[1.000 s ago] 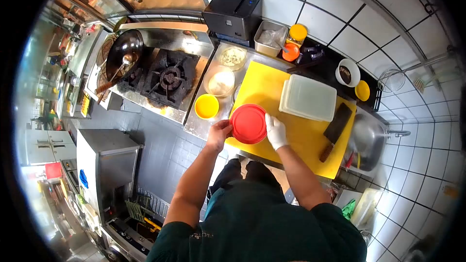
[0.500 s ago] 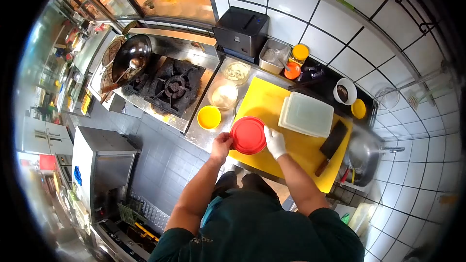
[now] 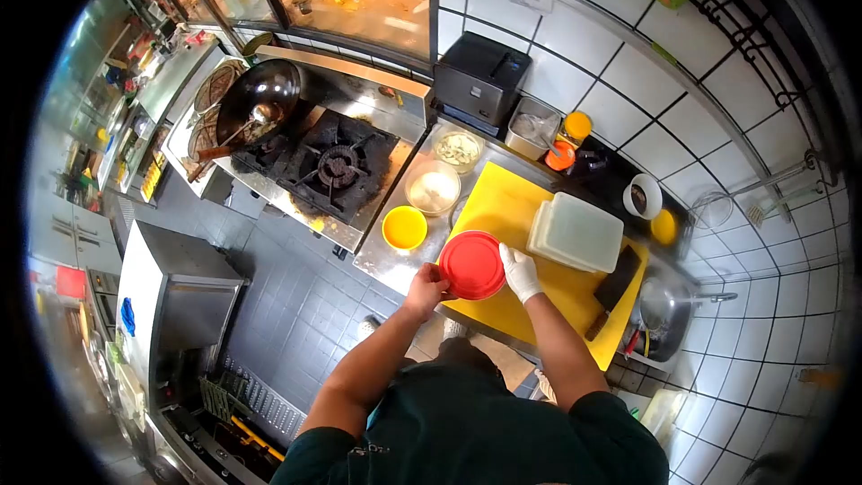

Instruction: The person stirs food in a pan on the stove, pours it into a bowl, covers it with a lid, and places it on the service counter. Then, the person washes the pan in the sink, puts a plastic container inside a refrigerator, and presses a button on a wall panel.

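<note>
Between my two hands is a red round lid (image 3: 472, 266), held level over the near left edge of the yellow cutting board (image 3: 489, 207). My left hand (image 3: 426, 292) is bare and pinches its left rim. On the right rim closes my right hand (image 3: 520, 275), in a white glove. Whether a tub is under the lid I cannot tell. A pale lidded plastic box (image 3: 579, 232) lies on the board to the right, and beyond it a cleaver (image 3: 618, 278). Left of the board stand a yellow bowl (image 3: 404, 228) and a bowl of white contents (image 3: 433, 189).
At the left is a gas burner (image 3: 337, 167), with a wok (image 3: 260, 108) and a ladle in it behind. A black machine (image 3: 482, 76) stands against the tiled wall. The sink (image 3: 669, 305) is at the right. A steel cabinet (image 3: 184, 292) stands behind on the left.
The view has shifted, so the counter appears further right and lower. Both hands keep hold of the red lid, which stays over the board's near left edge.
</note>
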The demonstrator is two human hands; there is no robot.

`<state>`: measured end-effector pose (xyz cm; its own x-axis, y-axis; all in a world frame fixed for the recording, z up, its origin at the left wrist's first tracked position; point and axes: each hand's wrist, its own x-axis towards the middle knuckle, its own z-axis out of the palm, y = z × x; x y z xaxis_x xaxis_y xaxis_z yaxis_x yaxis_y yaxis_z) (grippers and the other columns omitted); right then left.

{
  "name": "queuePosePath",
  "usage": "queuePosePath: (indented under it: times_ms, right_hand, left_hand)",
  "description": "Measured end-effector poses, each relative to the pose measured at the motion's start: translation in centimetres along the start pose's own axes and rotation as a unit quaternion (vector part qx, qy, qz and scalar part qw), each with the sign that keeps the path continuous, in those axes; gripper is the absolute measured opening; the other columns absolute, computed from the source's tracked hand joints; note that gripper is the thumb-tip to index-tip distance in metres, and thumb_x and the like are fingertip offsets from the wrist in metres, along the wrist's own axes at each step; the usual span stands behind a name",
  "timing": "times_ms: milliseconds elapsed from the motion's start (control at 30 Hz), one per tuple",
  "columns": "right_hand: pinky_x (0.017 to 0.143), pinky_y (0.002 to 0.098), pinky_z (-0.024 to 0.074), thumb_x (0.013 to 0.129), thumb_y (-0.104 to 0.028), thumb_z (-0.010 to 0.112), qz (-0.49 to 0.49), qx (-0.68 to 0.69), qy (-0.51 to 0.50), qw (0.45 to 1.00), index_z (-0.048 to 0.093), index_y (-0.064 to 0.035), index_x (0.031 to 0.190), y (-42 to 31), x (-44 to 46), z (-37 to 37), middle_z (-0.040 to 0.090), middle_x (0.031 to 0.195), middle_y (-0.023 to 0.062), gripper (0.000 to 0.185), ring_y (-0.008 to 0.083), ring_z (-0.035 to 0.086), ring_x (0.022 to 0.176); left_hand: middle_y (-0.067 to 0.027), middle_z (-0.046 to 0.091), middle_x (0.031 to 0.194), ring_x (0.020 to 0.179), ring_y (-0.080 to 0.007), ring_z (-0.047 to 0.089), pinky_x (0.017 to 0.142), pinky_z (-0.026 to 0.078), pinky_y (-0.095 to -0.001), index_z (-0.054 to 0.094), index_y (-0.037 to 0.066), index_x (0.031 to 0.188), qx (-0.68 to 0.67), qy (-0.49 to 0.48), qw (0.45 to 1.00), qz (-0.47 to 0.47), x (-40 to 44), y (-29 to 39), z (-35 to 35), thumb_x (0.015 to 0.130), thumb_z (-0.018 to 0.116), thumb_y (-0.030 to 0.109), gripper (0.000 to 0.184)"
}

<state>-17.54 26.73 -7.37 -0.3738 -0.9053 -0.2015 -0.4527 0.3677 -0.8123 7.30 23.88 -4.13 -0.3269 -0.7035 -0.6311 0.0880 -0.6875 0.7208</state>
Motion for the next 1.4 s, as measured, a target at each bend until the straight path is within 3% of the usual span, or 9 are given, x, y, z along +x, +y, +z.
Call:
queuePosePath:
  times_ms: [100,233,400,500,633,700,833,1200,1400]
  right_hand:
    - [0.081,0.0351,0.0528,0.105,-0.042,0.059,0.022,0.039,0.023,0.999,0.074,0.0019,0.103,-2.4,-1.8,2.4,0.073,0.086,0.0162,0.046,0.019,0.065,0.08]
    - [0.08,0.0337,0.053,0.106,-0.037,0.06,0.023,0.011,0.033,0.999,0.074,0.0025,0.102,-9.4,-4.5,8.3,0.074,0.086,0.0102,0.042,0.0141,0.064,0.082]
    - [0.067,0.035,0.0501,0.108,-0.026,0.056,-0.027,0.201,0.002,0.979,0.07,0.0042,0.095,-19.2,-8.3,21.6,0.069,0.076,0.0066,0.036,0.0116,0.058,0.072]
    - [0.066,0.0387,0.051,0.105,-0.021,0.06,-0.039,0.079,-0.097,0.991,0.069,0.0031,0.099,-24.3,-9.8,28.6,0.068,0.076,0.0138,0.026,0.023,0.065,0.069]
    - [0.072,0.0384,0.0521,0.103,-0.022,0.062,-0.336,-0.067,-0.123,0.932,0.069,0.0003,0.103,-33.6,-9.8,39.2,0.07,0.088,0.016,0.024,0.03,0.066,0.082]
    - [0.076,0.0346,0.0524,0.102,-0.023,0.064,-0.161,0.017,-0.235,0.958,0.072,0.0002,0.11,-41.6,-11.0,43.9,0.072,0.092,0.0145,0.026,0.0246,0.068,0.085]
    - [0.079,0.0281,0.0535,0.105,-0.035,0.062,-0.161,0.108,-0.464,0.864,0.071,0.0035,0.114,-46.9,-9.5,55.4,0.075,0.1,0.0083,0.04,0.0115,0.068,0.09]
    - [0.079,0.0461,0.053,0.106,-0.054,0.045,-0.466,-0.09,-0.457,0.752,0.072,0.0003,0.093,-66.0,-5.5,81.4,0.073,0.092,0.0238,0.061,0.0396,0.071,0.087]
    - [0.056,0.0374,0.0521,0.102,-0.065,0.046,-0.289,-0.087,-0.606,0.736,0.07,-0.0007,0.082,-79.6,0.5,89.5,0.065,0.067,0.0127,0.072,0.022,0.065,0.058]
  left_hand:
    - [-0.0129,0.063,0.114,0.099,-0.0269,0.069,0.081,0.064,-0.0417,0.053,0.003,0.12,-0.029,-0.018,0.999,0.006,-1.2,0.8,-3.8,0.095,0.058,-0.007,0.027]
    - [-0.0088,0.061,0.12,0.1,-0.0238,0.069,0.079,0.063,-0.0403,0.054,0.008,0.118,-0.1,-0.008,0.994,0.036,-7.2,5.4,-10.7,0.096,0.064,0.001,0.025]
    - [-0.0098,0.063,0.114,0.093,-0.0225,0.071,0.067,0.067,-0.0383,0.046,0.008,0.117,-0.128,0.051,0.983,0.12,-12.6,8.5,-23.2,0.091,0.073,-0.001,0.038]
    - [-0.0124,0.066,0.11,0.089,-0.0241,0.072,0.061,0.067,-0.0374,0.047,0.008,0.115,-0.141,0.078,0.975,0.15,-16.0,10.2,-33.1,0.09,0.074,-0.001,0.037]
    - [-0.0121,0.068,0.103,0.085,-0.0245,0.073,0.06,0.067,-0.0398,0.047,0.006,0.113,-0.149,0.133,0.965,0.168,-21.5,12.6,-45.4,0.089,0.074,-0.004,0.037]
    - [-0.013,0.067,0.102,0.081,-0.0248,0.073,0.057,0.066,-0.0396,0.048,0.006,0.113,-0.128,0.159,0.964,0.169,-23.7,13.8,-51.0,0.089,0.073,-0.004,0.036]
    - [-0.0135,0.068,0.099,0.077,-0.0245,0.072,0.055,0.065,-0.0386,0.05,0.006,0.112,-0.131,0.181,0.964,0.147,-27.8,17.0,-60.5,0.088,0.07,-0.006,0.033]
    - [-0.0117,0.068,0.099,0.079,-0.024,0.072,0.052,0.065,-0.0404,0.054,0.009,0.11,-0.177,0.278,0.923,0.198,-26.8,24.7,-86.5,0.088,0.065,-0.007,0.029]
    - [-0.0191,0.069,0.104,0.082,-0.0248,0.071,0.052,0.065,-0.0394,0.051,0.006,0.119,-0.159,0.302,0.928,0.152,-24.4,36.0,-99.5,0.08,0.068,-0.01,0.045]
